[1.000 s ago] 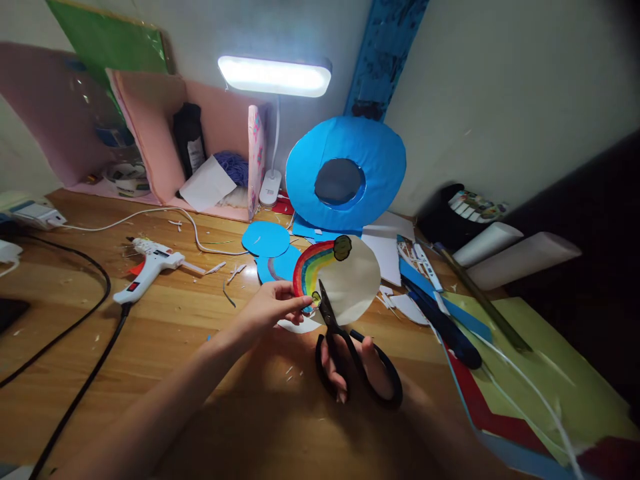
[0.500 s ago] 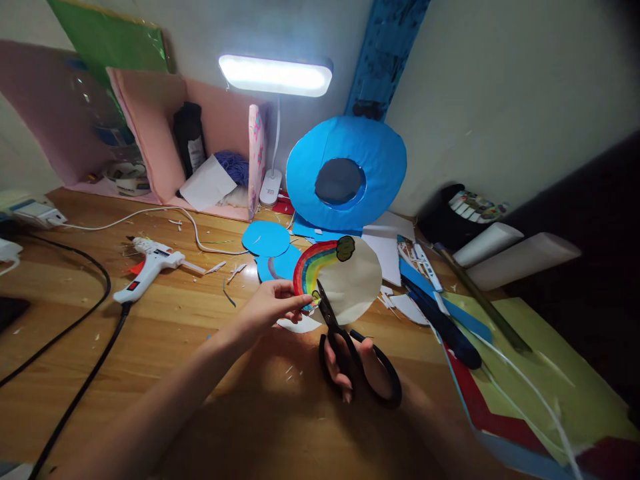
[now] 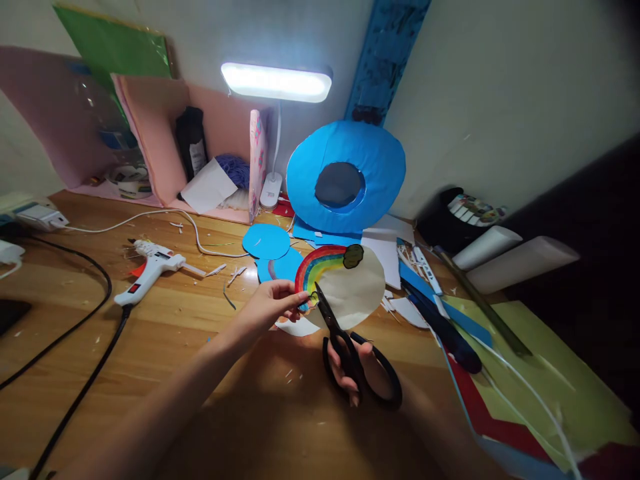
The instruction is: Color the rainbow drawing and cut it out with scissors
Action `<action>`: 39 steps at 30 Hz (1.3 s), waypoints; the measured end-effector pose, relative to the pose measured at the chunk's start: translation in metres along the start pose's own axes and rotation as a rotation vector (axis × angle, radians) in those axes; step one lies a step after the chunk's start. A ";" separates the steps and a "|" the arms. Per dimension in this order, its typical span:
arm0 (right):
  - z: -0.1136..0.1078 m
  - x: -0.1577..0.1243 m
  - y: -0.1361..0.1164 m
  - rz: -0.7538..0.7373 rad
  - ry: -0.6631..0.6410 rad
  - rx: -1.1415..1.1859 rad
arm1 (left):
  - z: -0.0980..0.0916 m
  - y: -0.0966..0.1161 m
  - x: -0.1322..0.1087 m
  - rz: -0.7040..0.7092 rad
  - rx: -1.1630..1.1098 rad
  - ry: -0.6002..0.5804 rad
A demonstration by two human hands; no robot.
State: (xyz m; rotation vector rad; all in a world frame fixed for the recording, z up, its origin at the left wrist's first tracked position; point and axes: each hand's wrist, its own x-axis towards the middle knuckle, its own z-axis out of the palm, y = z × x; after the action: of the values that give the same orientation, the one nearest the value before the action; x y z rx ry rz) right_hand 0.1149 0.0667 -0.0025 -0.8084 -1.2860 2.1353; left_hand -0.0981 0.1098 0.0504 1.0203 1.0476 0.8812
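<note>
My left hand pinches the lower left end of a paper rainbow, coloured in red, yellow, green and blue bands with a dark-outlined cloud at its upper right end. Through the handles of black scissors go the fingers of my right hand. The blades point up and left, their tips at the rainbow's inner edge close to my left fingers. Behind the rainbow lies a cream paper disc; I cannot tell whether they are joined. Blue paper discs lie just beyond my left hand.
A white glue gun with a black cord lies at left. A big blue ring leans at the back under a lit lamp. A pink organiser stands back left. Paper sheets, a dark blue-handled tool and cables are at right.
The rainbow's cloud end has dipped slightly. The scissors have shifted a little, their blades now looking closer together. My left hand keeps its pinch, and the whole view has moved slightly.
</note>
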 end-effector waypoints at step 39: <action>0.027 -0.011 -0.052 -0.082 0.043 -0.342 | 0.003 0.006 -0.011 0.378 0.579 0.117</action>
State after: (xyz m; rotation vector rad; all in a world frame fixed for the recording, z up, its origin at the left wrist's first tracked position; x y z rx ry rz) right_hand 0.1096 0.0649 0.0567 -0.9139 -1.6576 1.8492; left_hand -0.0990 0.1007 0.0598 1.7087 1.2678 0.9697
